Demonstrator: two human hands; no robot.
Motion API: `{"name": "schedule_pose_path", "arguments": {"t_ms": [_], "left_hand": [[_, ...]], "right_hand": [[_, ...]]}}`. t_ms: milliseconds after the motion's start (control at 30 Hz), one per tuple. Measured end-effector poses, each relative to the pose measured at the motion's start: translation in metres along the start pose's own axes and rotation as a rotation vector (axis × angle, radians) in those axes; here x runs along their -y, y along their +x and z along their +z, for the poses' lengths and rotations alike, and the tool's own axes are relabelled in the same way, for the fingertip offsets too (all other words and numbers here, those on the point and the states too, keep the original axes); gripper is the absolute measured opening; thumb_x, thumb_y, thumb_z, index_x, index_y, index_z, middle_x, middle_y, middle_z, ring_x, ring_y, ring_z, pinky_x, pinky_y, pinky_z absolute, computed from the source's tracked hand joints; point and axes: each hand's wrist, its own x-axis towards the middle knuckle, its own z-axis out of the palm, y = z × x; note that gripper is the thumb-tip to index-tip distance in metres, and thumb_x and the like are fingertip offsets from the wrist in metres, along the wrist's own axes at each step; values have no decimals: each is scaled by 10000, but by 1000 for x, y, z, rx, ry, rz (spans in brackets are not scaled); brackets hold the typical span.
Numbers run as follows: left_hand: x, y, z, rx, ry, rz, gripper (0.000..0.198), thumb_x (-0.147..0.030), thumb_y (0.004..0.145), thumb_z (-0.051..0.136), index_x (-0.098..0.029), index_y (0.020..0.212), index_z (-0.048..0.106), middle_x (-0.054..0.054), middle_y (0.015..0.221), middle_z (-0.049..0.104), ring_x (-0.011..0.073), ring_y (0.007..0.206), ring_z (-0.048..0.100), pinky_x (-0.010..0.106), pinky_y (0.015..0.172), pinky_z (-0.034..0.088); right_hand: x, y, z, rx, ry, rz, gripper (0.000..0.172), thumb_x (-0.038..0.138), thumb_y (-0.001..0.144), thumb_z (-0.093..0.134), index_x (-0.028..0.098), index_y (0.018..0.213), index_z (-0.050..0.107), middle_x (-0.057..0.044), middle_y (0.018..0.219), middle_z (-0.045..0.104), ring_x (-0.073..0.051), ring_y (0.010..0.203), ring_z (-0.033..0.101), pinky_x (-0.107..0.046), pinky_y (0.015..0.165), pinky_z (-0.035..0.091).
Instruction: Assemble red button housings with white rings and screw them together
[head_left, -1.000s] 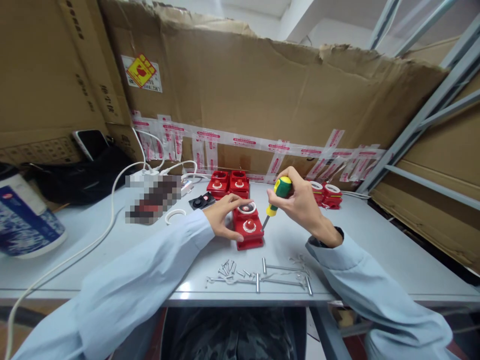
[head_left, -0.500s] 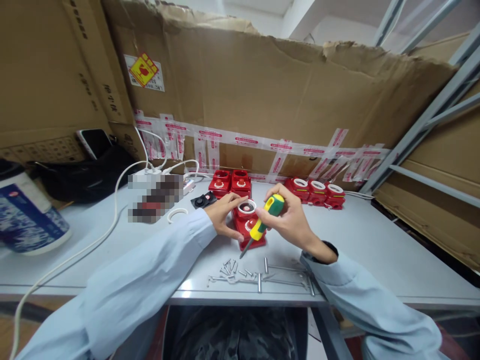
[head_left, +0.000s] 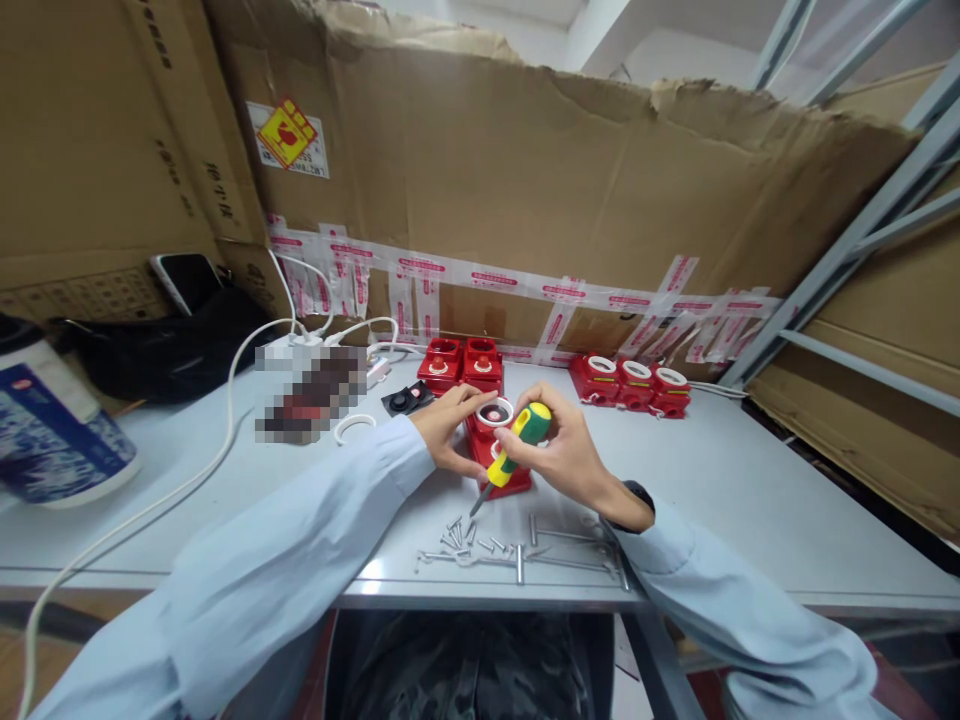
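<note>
My right hand (head_left: 566,445) is wrapped round the handle of a yellow and green screwdriver (head_left: 525,432). The shaft slants down and left, its tip just above a loose pile of screws (head_left: 459,534). My left hand (head_left: 450,430) grips the left side of a red plastic unit (head_left: 514,484), fingers near its top and thumb low on the side. A white ring (head_left: 507,417) surrounds a dark round opening on this unit. The screwdriver and my right hand hide part of its lower half.
Two red units (head_left: 482,362) stand behind, and three with white rings (head_left: 636,370) at back right. Metal T-shaped rods (head_left: 520,565) lie at the front edge. A loose white ring (head_left: 354,430), black part (head_left: 407,399), jug (head_left: 64,425) and white cable (head_left: 217,465) are on the left.
My right hand has moved left with the screwdriver, bringing its tip closer to the screw pile. My left hand stays on the red unit.
</note>
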Motion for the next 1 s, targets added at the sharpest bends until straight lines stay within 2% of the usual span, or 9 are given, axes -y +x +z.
{"name": "schedule_pose_path", "arguments": {"t_ms": [167,400,733,1000], "left_hand": [[5,0,2,0,1,2,1072,-584,509,752,-222,1391,263,114,1184,409,277,1074,427,439,959,367],[3,0,2,-2,28,-2,1107,-609,485,746,-222,1395,249,114,1198,394,284,1081,416,457,966,358],[3,-1,4,5,67,-12,1132,-686,471,701,-185,1388,266,134,1204,396,284,1056,425,452,949,371],[2,-1,3,7,58,-14,1125,-657,471,723,-201,1389,260,128,1204,396,287,1060,423,454,954,361]], "right_hand": [[13,4,-17,-108,19,-48,245,222,684,682,210,788,460,63,659,450,-66,506,440,-198,450,383],[23,9,-34,-316,-106,-176,247,190,665,696,211,782,479,55,682,462,-74,512,456,-212,436,404],[17,12,-27,-332,-192,-236,216,205,698,675,205,778,474,59,665,459,-70,537,443,-205,467,394],[16,12,-28,-332,-159,-228,235,181,684,682,207,790,473,62,680,452,-68,526,444,-204,455,392]]}}
